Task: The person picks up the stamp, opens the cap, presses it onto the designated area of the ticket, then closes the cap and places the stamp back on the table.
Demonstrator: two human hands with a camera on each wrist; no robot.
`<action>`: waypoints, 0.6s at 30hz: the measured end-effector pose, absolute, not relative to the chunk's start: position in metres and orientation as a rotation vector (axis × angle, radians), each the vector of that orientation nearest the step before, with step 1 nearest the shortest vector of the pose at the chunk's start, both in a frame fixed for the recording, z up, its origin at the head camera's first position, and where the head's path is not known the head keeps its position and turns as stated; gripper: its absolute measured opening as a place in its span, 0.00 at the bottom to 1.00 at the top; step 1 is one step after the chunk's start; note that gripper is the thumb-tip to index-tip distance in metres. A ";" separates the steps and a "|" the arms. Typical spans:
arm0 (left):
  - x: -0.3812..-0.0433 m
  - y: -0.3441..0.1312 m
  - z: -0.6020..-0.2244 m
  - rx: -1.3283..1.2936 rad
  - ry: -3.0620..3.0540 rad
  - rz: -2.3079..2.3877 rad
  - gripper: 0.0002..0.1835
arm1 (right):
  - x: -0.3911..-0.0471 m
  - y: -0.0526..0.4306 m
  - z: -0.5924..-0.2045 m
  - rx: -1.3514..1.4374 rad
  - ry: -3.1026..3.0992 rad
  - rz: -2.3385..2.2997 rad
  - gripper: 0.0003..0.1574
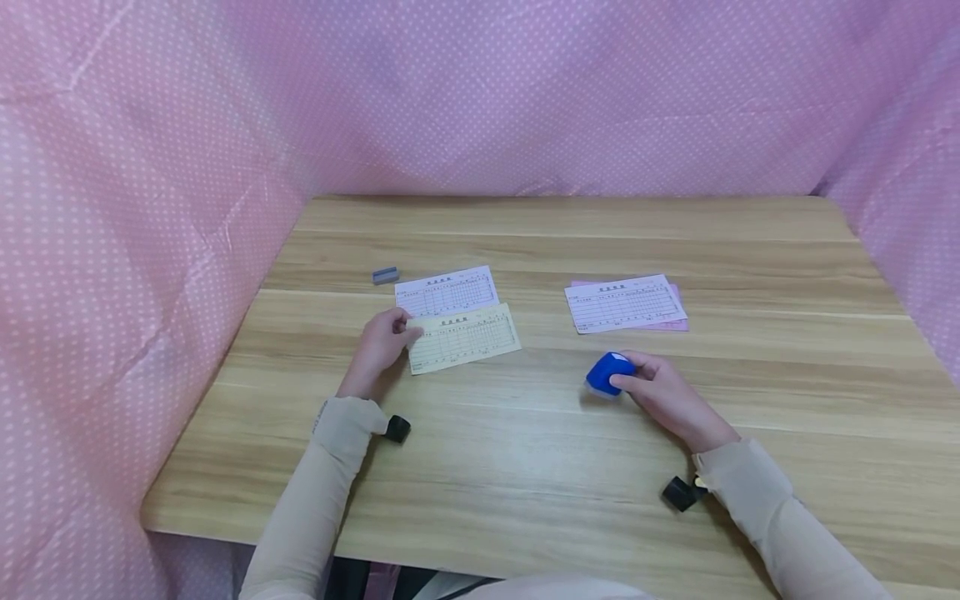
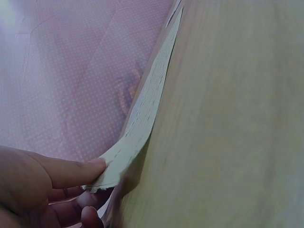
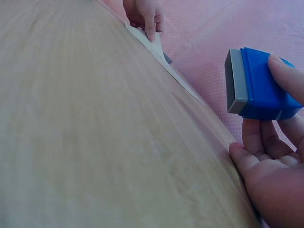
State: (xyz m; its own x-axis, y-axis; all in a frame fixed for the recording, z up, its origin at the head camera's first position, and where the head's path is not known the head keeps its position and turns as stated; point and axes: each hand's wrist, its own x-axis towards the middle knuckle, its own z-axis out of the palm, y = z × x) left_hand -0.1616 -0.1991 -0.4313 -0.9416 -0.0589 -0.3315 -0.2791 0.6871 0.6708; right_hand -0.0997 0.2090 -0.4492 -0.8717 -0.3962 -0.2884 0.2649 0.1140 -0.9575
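My left hand (image 1: 381, 343) pinches the left edge of a pale yellow printed form (image 1: 467, 337). In the left wrist view that end of the yellow slip (image 2: 128, 147) bends up off the table under the thumb. A white form (image 1: 447, 292) lies just behind, partly covered by the yellow one. Right of centre, my right hand (image 1: 671, 400) holds a blue stamp (image 1: 610, 374) between thumb and fingers. Its grey rim (image 3: 237, 83) faces left in the right wrist view, held above the table.
A small grey block (image 1: 386, 275) lies behind the left papers. On the right, another white form (image 1: 626, 304) rests over a pink sheet (image 1: 682, 323). Pink dotted cloth (image 1: 570, 100) hangs around the wooden table (image 1: 487, 467).
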 end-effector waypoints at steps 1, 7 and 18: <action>-0.161 -0.199 -0.432 -0.262 2.624 1.111 0.10 | -0.100 0.209 -0.449 -0.128 1.918 -1.809 0.25; -0.162 -0.201 -0.434 -0.227 2.673 1.129 0.10 | -0.100 0.209 -0.450 -0.128 1.916 -1.816 0.24; -0.162 -0.198 -0.432 -0.205 2.657 1.316 0.10 | -0.101 0.210 -0.454 -0.155 1.898 -1.845 0.12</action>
